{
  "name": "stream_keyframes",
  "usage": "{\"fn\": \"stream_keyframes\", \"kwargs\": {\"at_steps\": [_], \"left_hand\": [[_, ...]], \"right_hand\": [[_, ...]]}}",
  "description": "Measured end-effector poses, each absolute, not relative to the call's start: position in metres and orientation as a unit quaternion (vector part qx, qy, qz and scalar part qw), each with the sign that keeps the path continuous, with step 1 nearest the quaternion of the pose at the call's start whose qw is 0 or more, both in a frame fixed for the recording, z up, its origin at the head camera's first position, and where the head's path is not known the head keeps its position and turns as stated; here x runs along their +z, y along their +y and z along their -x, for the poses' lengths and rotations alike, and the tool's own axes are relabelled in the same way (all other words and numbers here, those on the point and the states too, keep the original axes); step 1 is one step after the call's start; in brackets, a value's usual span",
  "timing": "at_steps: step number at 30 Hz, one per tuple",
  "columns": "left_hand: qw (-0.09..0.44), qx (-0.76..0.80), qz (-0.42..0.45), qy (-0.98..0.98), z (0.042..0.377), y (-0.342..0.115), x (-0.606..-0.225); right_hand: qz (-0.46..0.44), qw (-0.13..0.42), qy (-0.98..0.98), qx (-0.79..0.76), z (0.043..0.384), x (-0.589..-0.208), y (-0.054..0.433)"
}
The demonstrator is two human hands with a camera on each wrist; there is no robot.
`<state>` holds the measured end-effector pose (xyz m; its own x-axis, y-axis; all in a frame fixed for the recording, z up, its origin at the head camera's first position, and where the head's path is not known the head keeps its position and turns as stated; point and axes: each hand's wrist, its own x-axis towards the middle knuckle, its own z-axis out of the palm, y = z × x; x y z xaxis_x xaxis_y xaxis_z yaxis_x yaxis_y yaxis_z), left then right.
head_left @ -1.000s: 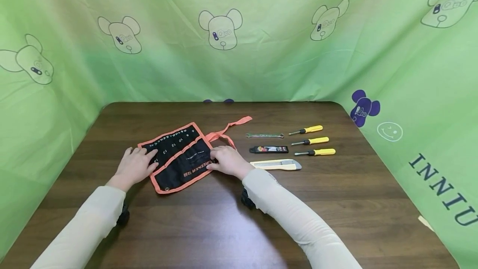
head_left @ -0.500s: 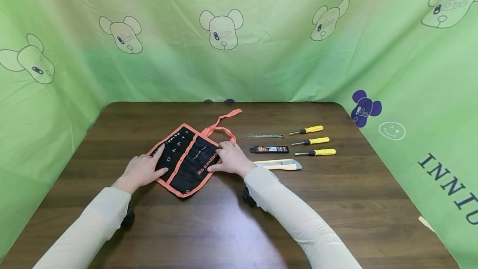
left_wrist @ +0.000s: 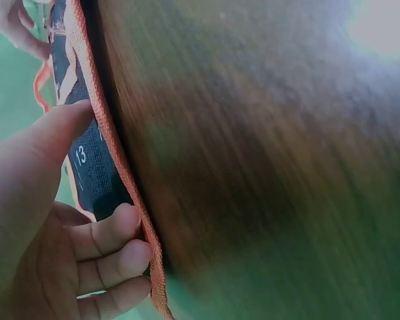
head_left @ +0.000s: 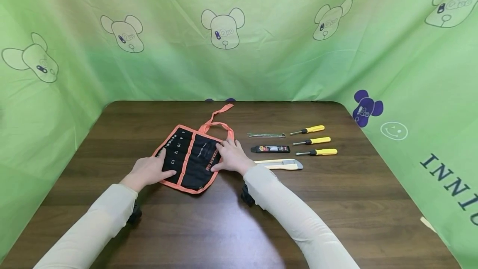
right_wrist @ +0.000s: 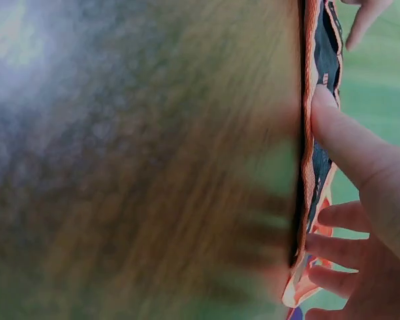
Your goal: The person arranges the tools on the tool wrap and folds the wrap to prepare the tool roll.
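A black tool roll [head_left: 203, 159] with orange trim lies unrolled on the table, its pockets and white size numbers facing up. My left hand [head_left: 146, 171] rests on its left part, thumb and forefinger apart on the fabric. In the left wrist view, the thumb [left_wrist: 73, 123] presses beside the number 13 and other fingertips touch the orange edge. On the opposite side, my right hand [head_left: 233, 157] touches the roll's right edge with spread fingers. The right wrist view has the thumb [right_wrist: 330, 113] on the trim. An orange tie strap [head_left: 220, 115] trails from the far side.
Right of the roll lie a combination wrench [head_left: 266, 135], a black blade case [head_left: 270, 149] and a utility knife [head_left: 284, 164], partly hidden by my right wrist. Three yellow-handled screwdrivers [head_left: 316, 140] lie farther right. Green printed cloth [head_left: 224, 74] hangs around the wooden table [head_left: 224, 227].
The tool roll has turned clockwise and slid to the right under my hands. My left hand has moved right with it; my right hand has barely shifted. The strap has swung left.
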<state>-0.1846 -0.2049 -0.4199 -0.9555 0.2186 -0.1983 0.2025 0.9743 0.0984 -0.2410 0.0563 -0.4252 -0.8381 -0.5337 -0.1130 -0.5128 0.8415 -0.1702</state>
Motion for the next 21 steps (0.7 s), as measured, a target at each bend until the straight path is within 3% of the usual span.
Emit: {"fn": "stream_keyframes", "kwargs": {"at_steps": [10, 21], "left_hand": [[0.096, 0.041, -0.130, 0.986, 0.186, -0.206, -0.421], [0.001, 0.084, -0.198, 0.977, 0.182, -0.218, -0.428]], "right_hand": [[0.276, 0.051, 0.953, -0.117, 0.247, -0.431, 0.064], [0.280, 0.010, 0.944, -0.176, 0.256, -0.436, 0.072]]}}
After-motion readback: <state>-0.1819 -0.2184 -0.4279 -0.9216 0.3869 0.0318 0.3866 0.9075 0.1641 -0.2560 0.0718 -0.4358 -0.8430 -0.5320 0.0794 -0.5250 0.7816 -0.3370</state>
